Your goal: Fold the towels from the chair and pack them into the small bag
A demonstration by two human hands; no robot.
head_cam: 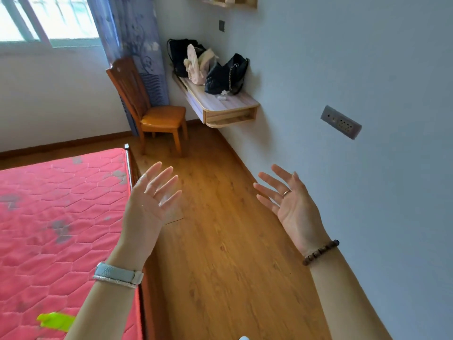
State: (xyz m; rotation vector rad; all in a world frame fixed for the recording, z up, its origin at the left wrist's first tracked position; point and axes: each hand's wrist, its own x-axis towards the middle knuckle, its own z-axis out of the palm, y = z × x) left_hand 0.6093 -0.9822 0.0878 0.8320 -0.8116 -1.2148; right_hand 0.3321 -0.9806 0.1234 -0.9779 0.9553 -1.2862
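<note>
Both hands are held up over the floor [220, 253] with the palms turned upward. The left hand [152, 200] is spread wide, fingers straight, and nothing is held in it. The right hand [291, 204] is spread just as wide and nothing is held in it either.

An open strip of wooden floor is seen between them, running toward 12 o'clock. The strip is bounded at 9 o'clock by the wooden edge of the bed [61, 192] and at 3 o'clock by the wall [380, 69]. The left hand is seen against the bed's edge, and the right hand is seen near the wall.

The chair [157, 114] is placed at 11 o'clock, at the far end of the strip. At 12 o'clock a shelf [235, 101] is fixed to the wall, its rounded corner jutting out near the chair. A rear black bag [179, 55] and a quilted black bag [225, 74] are set on it, with a cream-pink soft item [196, 67] between them. Whether that item is a towel cannot be told.
</note>
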